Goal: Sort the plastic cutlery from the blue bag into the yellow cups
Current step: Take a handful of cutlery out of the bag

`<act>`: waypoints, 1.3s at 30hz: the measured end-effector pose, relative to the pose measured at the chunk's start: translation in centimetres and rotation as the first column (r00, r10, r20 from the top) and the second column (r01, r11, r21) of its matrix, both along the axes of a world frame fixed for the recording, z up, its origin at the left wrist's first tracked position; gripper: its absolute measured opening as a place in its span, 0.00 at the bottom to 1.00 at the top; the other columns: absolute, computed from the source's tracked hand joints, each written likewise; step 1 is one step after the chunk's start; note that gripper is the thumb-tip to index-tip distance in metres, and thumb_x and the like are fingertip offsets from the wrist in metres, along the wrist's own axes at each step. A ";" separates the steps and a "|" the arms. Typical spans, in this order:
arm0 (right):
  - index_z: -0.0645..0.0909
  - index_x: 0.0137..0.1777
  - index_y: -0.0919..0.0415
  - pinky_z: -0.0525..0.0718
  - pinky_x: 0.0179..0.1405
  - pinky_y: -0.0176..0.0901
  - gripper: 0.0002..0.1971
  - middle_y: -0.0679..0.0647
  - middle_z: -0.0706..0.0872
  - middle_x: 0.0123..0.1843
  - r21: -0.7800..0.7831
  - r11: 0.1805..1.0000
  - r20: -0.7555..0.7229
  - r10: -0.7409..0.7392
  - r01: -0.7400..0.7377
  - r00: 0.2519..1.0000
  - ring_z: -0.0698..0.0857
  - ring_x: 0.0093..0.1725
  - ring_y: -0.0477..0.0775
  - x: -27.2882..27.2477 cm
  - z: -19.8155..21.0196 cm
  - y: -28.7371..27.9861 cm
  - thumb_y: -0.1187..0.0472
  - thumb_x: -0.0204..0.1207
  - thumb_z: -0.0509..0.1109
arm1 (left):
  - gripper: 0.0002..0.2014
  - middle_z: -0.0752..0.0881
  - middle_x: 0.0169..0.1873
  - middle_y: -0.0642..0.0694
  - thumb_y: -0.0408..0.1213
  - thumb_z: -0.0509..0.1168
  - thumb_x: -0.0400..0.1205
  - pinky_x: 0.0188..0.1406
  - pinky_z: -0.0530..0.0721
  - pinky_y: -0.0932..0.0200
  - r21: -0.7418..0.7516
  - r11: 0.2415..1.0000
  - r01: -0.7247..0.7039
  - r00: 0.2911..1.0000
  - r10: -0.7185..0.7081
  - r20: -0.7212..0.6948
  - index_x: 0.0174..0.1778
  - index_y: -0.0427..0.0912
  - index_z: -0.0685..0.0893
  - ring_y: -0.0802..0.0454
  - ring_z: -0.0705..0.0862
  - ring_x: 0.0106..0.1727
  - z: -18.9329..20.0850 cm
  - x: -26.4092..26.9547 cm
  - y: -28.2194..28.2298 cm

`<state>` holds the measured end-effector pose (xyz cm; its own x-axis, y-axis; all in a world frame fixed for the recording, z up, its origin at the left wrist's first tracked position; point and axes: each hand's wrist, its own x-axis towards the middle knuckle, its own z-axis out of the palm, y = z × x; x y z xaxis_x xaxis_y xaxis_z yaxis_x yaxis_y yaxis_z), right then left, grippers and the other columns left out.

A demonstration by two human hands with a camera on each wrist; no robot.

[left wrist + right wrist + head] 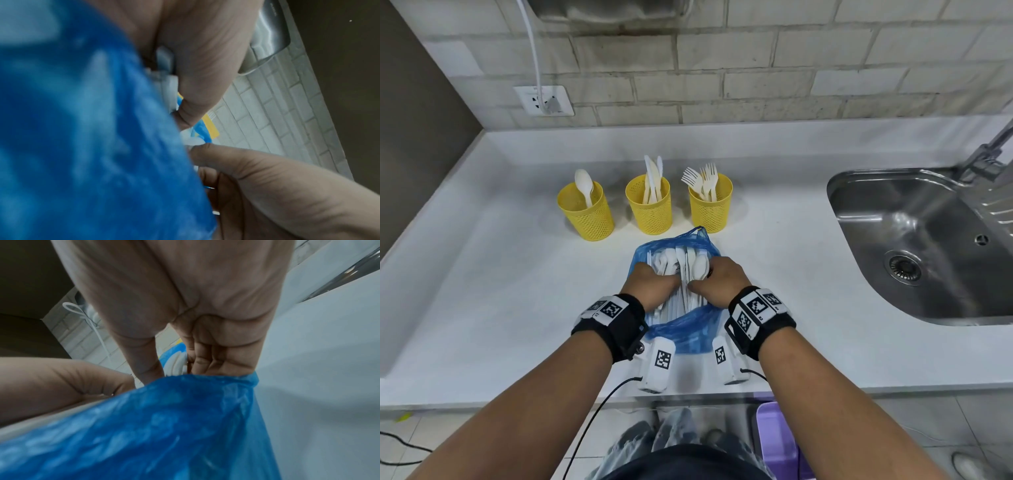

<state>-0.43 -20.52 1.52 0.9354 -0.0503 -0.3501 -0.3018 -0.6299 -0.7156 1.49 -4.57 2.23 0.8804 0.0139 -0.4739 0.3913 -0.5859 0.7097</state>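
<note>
A blue bag (683,329) lies open on the white counter and holds several white plastic pieces (674,260). My left hand (654,284) is at the bag's left rim, its fingers curled into the plastic (92,129). My right hand (717,281) reaches in from the right and pinches a white spoon (700,265) between thumb and curled fingers (202,361). Behind the bag stand three yellow cups: the left one (585,214) has a spoon, the middle one (650,210) knives, the right one (710,209) forks. The bag hides the left hand's fingertips.
A steel sink (837,205) with a faucet (988,154) takes up the right of the counter. A wall socket (544,101) with a white cable sits on the brick wall behind. A purple bin (777,442) stands on the floor below the counter's front edge.
</note>
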 end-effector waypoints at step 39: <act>0.73 0.31 0.59 0.91 0.51 0.56 0.13 0.61 0.86 0.42 -0.006 0.994 -0.063 -0.112 0.112 0.992 0.91 0.50 0.65 0.0 1.4 0.0 0.66 0.72 0.72 | 0.13 0.94 0.45 0.36 0.39 0.71 0.72 0.60 0.89 0.39 -0.171 0.985 0.038 0.999 -0.044 -0.032 0.49 0.36 0.91 0.35 0.92 0.51 -0.5 -0.5 0.3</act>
<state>-0.41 -20.49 2.94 0.8999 -0.1543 -0.4078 -0.4147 -0.5914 -0.6915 1.00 -4.27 1.68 0.8612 -0.1050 -0.4974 0.3965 -0.4737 0.7864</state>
